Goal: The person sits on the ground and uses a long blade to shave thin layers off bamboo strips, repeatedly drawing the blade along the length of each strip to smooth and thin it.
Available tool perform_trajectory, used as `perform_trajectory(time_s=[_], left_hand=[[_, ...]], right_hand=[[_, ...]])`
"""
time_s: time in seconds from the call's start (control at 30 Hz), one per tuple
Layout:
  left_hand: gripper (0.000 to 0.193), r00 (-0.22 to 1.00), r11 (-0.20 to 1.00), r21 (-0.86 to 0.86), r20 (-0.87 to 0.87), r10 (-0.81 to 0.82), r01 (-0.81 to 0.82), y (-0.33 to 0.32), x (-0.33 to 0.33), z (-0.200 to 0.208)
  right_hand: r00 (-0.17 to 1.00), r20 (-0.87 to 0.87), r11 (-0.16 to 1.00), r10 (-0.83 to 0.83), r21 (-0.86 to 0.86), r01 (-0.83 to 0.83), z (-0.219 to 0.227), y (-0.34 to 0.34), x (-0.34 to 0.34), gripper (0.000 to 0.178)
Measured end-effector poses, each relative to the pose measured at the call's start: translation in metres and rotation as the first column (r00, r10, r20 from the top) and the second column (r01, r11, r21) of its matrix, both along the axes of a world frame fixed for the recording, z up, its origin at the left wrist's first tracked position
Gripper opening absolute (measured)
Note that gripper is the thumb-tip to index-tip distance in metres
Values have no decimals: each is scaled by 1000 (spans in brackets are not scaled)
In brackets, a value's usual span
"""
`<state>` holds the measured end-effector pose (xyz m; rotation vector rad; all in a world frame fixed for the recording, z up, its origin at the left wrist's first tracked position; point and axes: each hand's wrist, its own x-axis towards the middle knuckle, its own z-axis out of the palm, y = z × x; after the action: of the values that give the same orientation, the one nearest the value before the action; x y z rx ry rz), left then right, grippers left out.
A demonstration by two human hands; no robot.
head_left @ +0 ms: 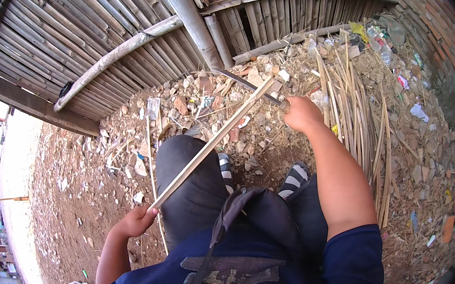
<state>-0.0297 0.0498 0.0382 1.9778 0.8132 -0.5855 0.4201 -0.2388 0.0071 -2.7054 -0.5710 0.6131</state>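
My left hand [136, 221] pinches 1 pale strip [214, 142]. My right hand [303, 115] clenches a dark blade [239, 80], loose strips [351, 106] right of its fingers.

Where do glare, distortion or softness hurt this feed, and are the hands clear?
Head view: glare burns out the ground at far left; fisheye seems to bow the fence; the brick wall looks soft toward the rim; left hand, right hand and strip read clearly.
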Motion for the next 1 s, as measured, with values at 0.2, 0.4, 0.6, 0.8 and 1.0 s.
perform_trajectory(time_s=[0.2, 0.4, 0.6, 0.8, 1.0], left_hand=[[54, 1000, 997, -67, -6, 23, -24, -1, -7, -9], [48, 998, 992, -127, 58, 34, -27, -1, -12, -22], [53, 997, 993, -112, 67, 31, -23, 2, -12, -26], [53, 997, 994, -99, 69, 44, -37, -4, -11, -10], [42, 854, 861, -131, 123, 506, -491, 29, -54, -51]], right_hand=[[987, -33, 969, -155, 189, 159, -5, -4, 14, 45], [994, 60, 880, -96, 471, 56, 17, 3, -1, 28], [863, 336, 877, 378, 168, -450, 19, 2, -17, 18], [996, -8, 983, -84, 166, 84, 16, 0, 6, 19], [965, 96, 895, -246, 404, 188, -14, -31, 34, 43]])
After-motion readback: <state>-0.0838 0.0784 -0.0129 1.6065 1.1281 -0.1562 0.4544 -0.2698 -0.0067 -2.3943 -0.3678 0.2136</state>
